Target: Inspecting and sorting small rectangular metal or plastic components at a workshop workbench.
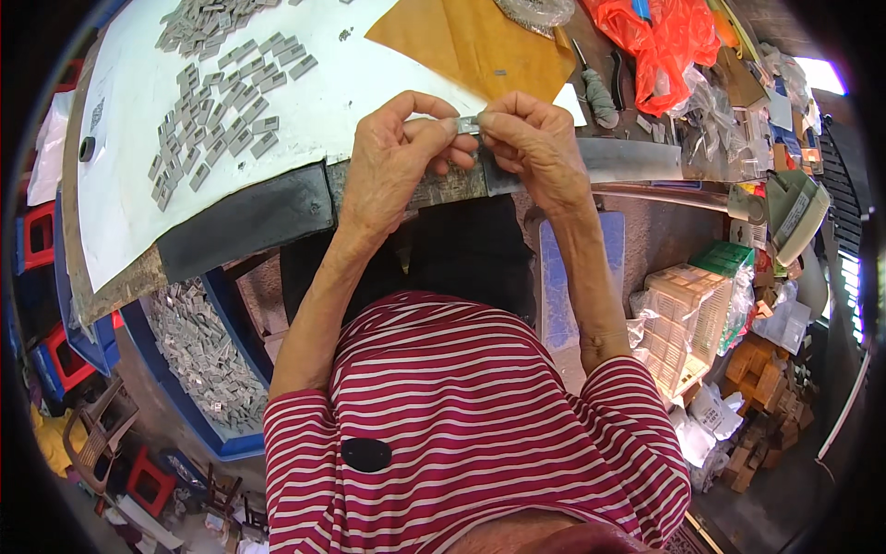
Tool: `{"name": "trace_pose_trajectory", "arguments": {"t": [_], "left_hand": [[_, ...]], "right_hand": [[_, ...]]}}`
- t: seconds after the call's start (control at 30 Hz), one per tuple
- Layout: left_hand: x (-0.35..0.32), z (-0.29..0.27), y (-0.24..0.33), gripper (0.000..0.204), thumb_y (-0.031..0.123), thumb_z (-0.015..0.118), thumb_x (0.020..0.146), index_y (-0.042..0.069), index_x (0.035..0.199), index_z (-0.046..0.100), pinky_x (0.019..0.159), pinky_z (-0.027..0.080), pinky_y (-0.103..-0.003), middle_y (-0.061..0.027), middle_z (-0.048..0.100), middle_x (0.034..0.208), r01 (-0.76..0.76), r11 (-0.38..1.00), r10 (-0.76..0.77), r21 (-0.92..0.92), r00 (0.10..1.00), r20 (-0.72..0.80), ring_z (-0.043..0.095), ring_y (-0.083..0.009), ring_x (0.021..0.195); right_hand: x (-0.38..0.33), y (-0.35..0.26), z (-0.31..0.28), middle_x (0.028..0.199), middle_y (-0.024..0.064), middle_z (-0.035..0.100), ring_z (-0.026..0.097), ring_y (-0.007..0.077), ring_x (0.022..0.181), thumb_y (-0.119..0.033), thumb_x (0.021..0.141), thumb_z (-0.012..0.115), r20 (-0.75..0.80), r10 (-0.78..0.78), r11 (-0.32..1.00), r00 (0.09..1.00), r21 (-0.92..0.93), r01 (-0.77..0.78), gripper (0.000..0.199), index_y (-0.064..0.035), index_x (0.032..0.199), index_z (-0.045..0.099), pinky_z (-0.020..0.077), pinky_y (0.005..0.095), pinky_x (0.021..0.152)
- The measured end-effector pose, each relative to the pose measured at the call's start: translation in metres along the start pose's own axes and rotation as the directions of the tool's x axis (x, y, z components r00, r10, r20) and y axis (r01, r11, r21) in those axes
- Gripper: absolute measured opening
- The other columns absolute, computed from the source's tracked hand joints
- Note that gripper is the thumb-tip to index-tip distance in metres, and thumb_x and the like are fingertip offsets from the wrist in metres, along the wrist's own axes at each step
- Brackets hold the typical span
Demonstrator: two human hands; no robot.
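Observation:
Just above the table's near edge, my two hands meet at a small grey rectangular metal piece (468,124). The thumb and fingers of my left hand (391,159) pinch one end. At the other end, the thumb and forefinger of my right hand (543,150) are closed on it. Fingertips cover much of the piece, so its finer shape is hidden. Many similar grey pieces (265,144) lie spread on a white sheet (115,203) to the left, and a denser heap (198,26) sits farther back. One small piece (499,72) rests on brown paper (443,42) beyond my hands.
A blue bin (242,448) full of grey pieces stands below the table at left. At the back right lie a red plastic bag (660,55) and a tool with a wrapped handle (600,100). Plastic crates (683,314) stand on the right.

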State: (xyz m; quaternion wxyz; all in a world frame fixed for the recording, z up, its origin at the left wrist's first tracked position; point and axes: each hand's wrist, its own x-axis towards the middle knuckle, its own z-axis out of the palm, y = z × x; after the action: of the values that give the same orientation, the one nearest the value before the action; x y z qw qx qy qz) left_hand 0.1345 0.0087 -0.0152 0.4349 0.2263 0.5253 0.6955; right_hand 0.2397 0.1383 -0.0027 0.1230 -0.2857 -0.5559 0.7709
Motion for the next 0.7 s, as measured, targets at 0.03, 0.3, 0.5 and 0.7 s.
{"name": "trace_pose_trajectory", "arguments": {"t": [0.03,0.3,0.5,0.7], "left_hand": [[0.0,0.0002,0.0,0.019,0.01,0.051,0.085,-0.003,0.098,0.053,0.061,0.045,-0.021,-0.0142,0.064,0.081,0.001,1.0,-0.001,0.0,1.0,0.0,0.061,-0.013,0.066],[0.0005,-0.0005,-0.0019,0.018,0.011,0.052,0.085,-0.003,0.096,0.053,0.06,0.045,-0.02,-0.0122,0.064,0.078,0.01,1.0,-0.009,-0.019,0.999,0.036,0.061,-0.0129,0.066],[0.0013,-0.0023,-0.0057,0.018,0.011,0.053,0.084,-0.003,0.096,0.053,0.059,0.045,-0.02,-0.0124,0.064,0.078,0.034,0.996,-0.029,-0.078,0.997,0.067,0.062,-0.0136,0.065],[0.0007,-0.0041,-0.0081,0.017,0.01,0.054,0.083,-0.002,0.095,0.054,0.059,0.046,-0.021,-0.0135,0.064,0.078,0.078,0.981,-0.064,-0.179,0.994,0.086,0.062,-0.0147,0.066]], "right_hand": [[0.0001,-0.0001,-0.0002,0.062,-0.0004,0.053,0.041,0.0023,0.048,-0.009,0.076,0.063,-0.001,0.001,1.0,1.0,0.0,-0.001,0.011,-0.001,0.077,0.057,0.0276,0.0146,0.041],[0.0002,-0.004,-0.0034,0.061,-0.0023,0.051,0.041,0.0015,0.05,-0.012,0.076,0.063,0.037,0.047,0.998,0.998,-0.052,-0.045,0.011,-0.0029,0.078,0.057,0.027,0.0144,0.041],[-0.0005,-0.0029,-0.0005,0.062,-0.0028,0.05,0.04,0.0012,0.05,-0.012,0.077,0.061,0.053,0.06,0.997,0.997,-0.054,-0.057,0.011,-0.0026,0.08,0.057,0.0259,0.0144,0.041],[-0.0023,-0.0016,0.0039,0.061,-0.0019,0.05,0.04,0.0017,0.05,-0.011,0.076,0.061,0.033,0.033,0.999,0.999,-0.002,-0.033,0.01,-0.0016,0.078,0.056,0.0258,0.0146,0.04]]}}
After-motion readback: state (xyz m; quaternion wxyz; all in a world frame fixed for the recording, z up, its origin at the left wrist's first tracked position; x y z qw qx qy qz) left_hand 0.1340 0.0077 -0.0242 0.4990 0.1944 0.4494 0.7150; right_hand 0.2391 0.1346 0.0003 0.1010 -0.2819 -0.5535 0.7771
